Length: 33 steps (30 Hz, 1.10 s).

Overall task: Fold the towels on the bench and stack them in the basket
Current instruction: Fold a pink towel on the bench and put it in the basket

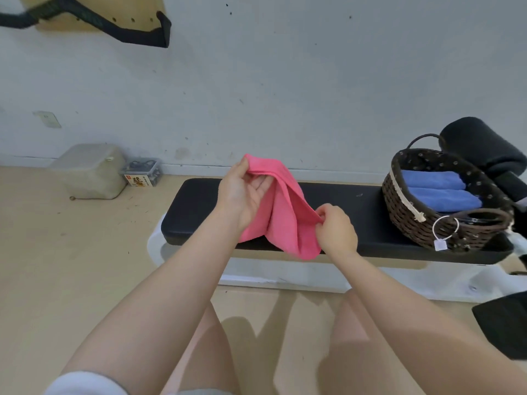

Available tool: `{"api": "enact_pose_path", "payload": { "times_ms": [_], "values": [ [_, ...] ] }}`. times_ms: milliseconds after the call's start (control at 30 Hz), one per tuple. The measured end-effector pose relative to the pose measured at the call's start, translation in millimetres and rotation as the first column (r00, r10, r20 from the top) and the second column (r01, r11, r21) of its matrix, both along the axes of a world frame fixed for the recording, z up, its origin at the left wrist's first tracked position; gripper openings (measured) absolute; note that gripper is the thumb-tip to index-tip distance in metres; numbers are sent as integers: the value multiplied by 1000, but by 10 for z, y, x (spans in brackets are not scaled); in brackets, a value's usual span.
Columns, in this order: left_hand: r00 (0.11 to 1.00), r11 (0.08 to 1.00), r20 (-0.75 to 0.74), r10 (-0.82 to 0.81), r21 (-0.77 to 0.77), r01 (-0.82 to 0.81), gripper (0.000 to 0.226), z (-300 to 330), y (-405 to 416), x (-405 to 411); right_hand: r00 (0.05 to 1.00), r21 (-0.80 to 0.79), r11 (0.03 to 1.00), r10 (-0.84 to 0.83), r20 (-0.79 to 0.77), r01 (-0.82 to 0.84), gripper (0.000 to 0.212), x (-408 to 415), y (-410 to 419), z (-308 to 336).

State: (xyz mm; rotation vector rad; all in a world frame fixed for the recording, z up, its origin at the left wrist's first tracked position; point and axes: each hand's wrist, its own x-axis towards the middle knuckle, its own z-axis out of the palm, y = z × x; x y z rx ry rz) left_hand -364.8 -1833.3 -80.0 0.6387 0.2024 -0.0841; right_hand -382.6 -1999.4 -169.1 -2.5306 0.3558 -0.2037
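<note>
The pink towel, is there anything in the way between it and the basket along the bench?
Nothing visible. The pink towel hangs from the left hand and right hand, and the bench top between it and the basket is bare.
</note>
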Motion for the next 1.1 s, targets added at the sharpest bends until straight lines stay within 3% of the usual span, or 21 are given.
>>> {"api": "enact_pose_path", "payload": {
  "times_ms": [133,267,300,333,400,433,500,567,633,733,867,1100],
  "values": [
    [997,977,-10,81,-200,-81,17,1,104,36,987,157,975,-156,-25,158,22,-90,-267,6],
    [989,957,-39,141,-250,-146,20,-22,124,26,961,241,936,-275,42,257,19,-104,-468,249],
    [986,953,-46,161,-252,-167,20,-27,119,22,950,337,902,-307,57,271,23,-91,-493,310],
    [982,952,-54,180,-241,-188,19,-32,118,24,939,499,824,-339,58,266,25,-67,-510,366],
    [973,963,-70,219,-143,-227,14,-38,132,51,917,824,531,-397,39,195,27,-22,-526,518],
    [967,966,-76,241,-72,-247,12,-39,139,73,907,911,394,-418,55,126,27,2,-534,611],
    [958,960,-69,279,27,-278,10,-32,151,128,882,975,219,-452,135,-37,25,76,-538,811],
    [955,955,-41,292,56,-290,11,-10,151,213,853,978,123,-478,208,-170,22,199,-541,968],
    [958,953,-43,285,116,-278,13,8,153,340,833,968,109,-494,250,-226,20,367,-556,1031],
    [962,955,-100,255,180,-235,13,-8,177,586,847,978,130,-489,207,-164,23,692,-649,926],
    [975,966,-128,183,210,-154,13,-24,166,1002,945,988,133,-306,114,-76,19,1018,-760,841],
    [968,960,175,181,182,-213,13,365,134,1266,896,941,82,-290,337,-327,19,1309,-836,1246]
  ]
}}
